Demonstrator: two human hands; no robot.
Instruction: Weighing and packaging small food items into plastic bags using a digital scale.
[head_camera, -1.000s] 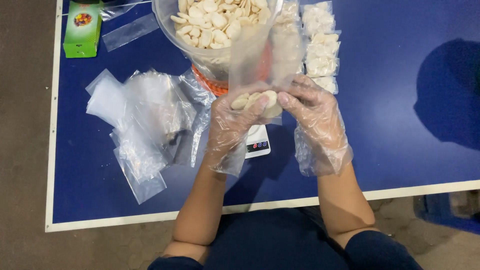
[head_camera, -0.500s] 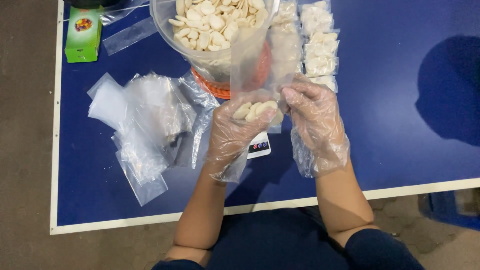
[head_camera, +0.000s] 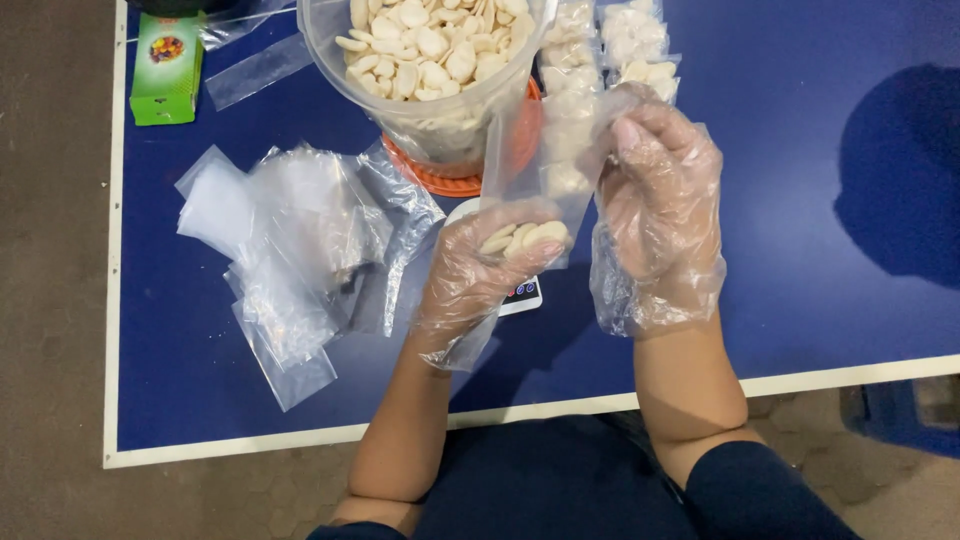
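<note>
A blue table (head_camera: 820, 300) with a white painted line along its left and near edges is seen from above, and most of the view is filled by it. A dark rounded shadow (head_camera: 900, 190) is cast on the blue surface at the right. The table is stood on a dull brown floor (head_camera: 55, 300), which is shown in a strip down the left side and along the bottom. A faint pattern of small tiles can be made out on the floor at the lower right. Part of a dark blue object (head_camera: 900, 415) is seen under the table's near right corner; its kind cannot be told. The scene is evenly lit.
</note>
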